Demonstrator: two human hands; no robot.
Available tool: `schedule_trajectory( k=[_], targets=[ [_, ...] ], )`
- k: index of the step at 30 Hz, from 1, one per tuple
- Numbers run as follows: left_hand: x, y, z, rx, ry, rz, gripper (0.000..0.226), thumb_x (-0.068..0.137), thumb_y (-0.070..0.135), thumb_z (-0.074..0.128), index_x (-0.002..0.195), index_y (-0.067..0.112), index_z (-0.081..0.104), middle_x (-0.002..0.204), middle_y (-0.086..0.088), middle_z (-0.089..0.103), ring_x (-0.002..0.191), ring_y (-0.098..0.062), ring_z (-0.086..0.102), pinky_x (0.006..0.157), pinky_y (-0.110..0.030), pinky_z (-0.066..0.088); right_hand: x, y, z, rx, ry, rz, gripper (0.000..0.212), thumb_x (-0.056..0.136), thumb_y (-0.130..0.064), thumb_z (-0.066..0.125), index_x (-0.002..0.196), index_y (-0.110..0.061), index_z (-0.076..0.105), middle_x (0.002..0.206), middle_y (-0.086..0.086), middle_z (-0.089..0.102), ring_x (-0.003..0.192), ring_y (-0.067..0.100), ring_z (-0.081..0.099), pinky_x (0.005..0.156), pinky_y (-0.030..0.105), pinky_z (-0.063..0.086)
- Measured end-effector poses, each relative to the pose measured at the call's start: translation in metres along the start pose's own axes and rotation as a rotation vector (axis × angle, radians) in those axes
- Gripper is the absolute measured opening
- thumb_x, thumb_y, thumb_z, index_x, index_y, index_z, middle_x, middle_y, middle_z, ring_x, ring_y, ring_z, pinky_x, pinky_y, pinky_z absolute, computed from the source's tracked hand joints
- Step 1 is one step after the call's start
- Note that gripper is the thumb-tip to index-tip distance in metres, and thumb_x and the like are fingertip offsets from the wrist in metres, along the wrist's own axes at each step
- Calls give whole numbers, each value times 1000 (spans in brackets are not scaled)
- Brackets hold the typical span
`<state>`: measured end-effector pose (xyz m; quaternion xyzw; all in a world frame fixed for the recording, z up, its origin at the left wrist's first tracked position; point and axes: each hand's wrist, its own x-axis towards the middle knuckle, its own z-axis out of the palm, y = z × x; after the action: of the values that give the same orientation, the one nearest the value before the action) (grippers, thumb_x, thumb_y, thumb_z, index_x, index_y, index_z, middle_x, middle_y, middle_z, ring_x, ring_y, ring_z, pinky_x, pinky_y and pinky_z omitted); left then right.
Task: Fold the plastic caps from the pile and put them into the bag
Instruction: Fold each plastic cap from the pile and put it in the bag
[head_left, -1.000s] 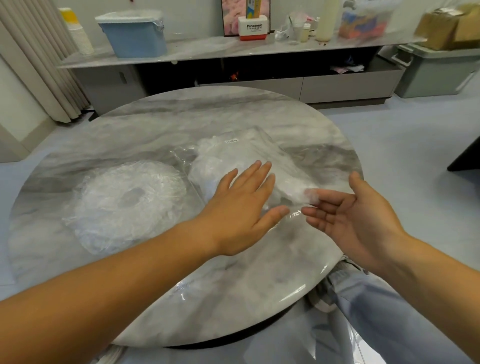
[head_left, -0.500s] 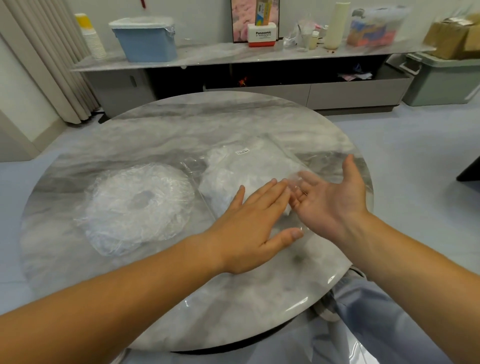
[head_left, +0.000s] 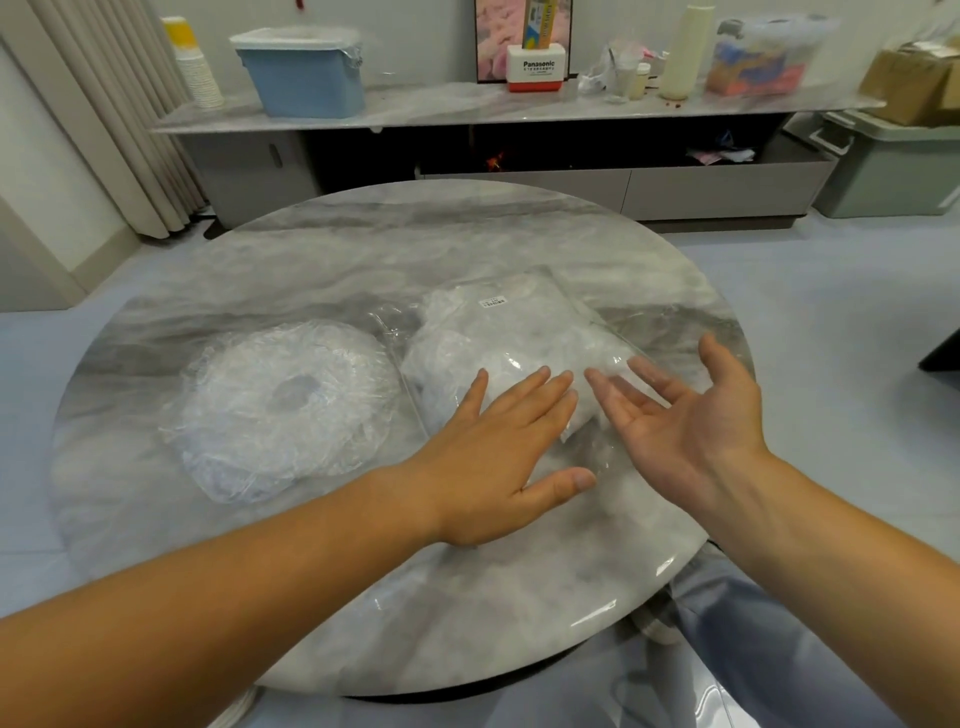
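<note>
Lying under the left hand (head_left: 498, 457) — the bag (head_left: 509, 332); pile (head_left: 280, 405) just left.

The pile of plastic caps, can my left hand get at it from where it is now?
Probably yes. The left hand lies flat and empty on the bag, and the pile of caps sits right beside it on the table, with nothing between them.

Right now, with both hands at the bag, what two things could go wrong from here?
1. The bag looks stuffed, so the caps inside could spill out where the right hand reaches it.
2. Only the flat left hand pins the bag on the glossy table; it may slide.
</note>
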<state>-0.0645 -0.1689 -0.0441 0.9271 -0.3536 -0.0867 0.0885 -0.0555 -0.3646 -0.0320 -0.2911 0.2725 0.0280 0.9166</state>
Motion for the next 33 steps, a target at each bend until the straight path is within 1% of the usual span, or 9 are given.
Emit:
schedule_trajectory(
  k=[7, 12, 16, 20, 22, 25, 28, 31, 33],
  targets=[
    [-4, -2, -2, -32, -6, 29, 82, 95, 70, 15, 161, 24, -1, 167, 11, -15, 149, 0, -24, 124, -45, -11, 11, 2, 9, -29, -108, 44, 81, 99, -66, 38, 132, 7, 52, 140, 27, 54, 128, 40, 56, 110, 47, 44],
    [-4, -11, 2, 36, -13, 20, 82, 93, 73, 10, 161, 28, 1, 167, 10, -17, 149, -4, -26, 123, -51, -10, 5, -1, -2, -65, -123, 47, 79, 99, -64, 40, 139, 3, 49, 137, 27, 57, 130, 41, 54, 110, 48, 44],
    [-5, -14, 4, 85, -25, 21, 78, 94, 73, 11, 161, 32, 3, 166, 8, -21, 147, -7, -32, 121, -53, -13, -14, -6, -17, -163, -82, -4, 65, 101, -54, 47, 128, 5, 56, 123, 28, 67, 117, 43, 64, 103, 49, 51],
    [-14, -16, -2, 27, 46, 99, 68, 96, 71, 19, 155, 40, 30, 167, 7, -19, 147, -7, -32, 121, -54, -13, -28, -4, -14, -368, -23, -126, 47, 105, -44, 44, 106, -1, 62, 100, 18, 74, 99, 34, 73, 85, 44, 58],
    [-23, -18, -7, -21, 102, 116, 65, 97, 69, 21, 154, 39, 35, 167, 8, -17, 148, -6, -29, 123, -52, -12, -33, 0, -5, -459, -38, -182, 43, 106, -42, 43, 97, -5, 63, 85, 14, 72, 89, 31, 72, 79, 42, 58],
    [-44, -29, -12, -69, 159, 27, 70, 97, 68, 16, 159, 36, 21, 167, 10, -14, 149, -2, -24, 124, -45, -12, -39, 10, 17, -633, -138, -291, 41, 106, -36, 42, 91, -5, 64, 78, 11, 71, 80, 27, 70, 74, 40, 58],
    [-70, -51, -11, -55, 166, -171, 76, 95, 69, 9, 160, 32, 12, 168, 9, -8, 151, -1, -19, 124, -38, -12, -45, 26, 40, -901, -324, -509, 33, 102, -29, 49, 89, -6, 68, 82, 8, 74, 82, 23, 71, 77, 41, 58],
    [-103, -82, -5, 7, 107, -400, 80, 91, 69, 5, 160, 30, 15, 169, 2, -1, 154, -10, -10, 125, -39, -11, -53, 57, 58, -1336, -574, -705, 33, 95, -41, 48, 94, -19, 72, 94, -7, 73, 93, 8, 67, 83, 26, 54],
    [-121, -99, 1, 54, 44, -491, 84, 89, 72, 0, 158, 31, 22, 169, -2, 0, 155, -16, -8, 125, -42, -11, -57, 78, 61, -1688, -776, -804, 41, 97, -54, 42, 105, -27, 71, 107, -16, 69, 106, 2, 60, 91, 21, 48]
  ],
)
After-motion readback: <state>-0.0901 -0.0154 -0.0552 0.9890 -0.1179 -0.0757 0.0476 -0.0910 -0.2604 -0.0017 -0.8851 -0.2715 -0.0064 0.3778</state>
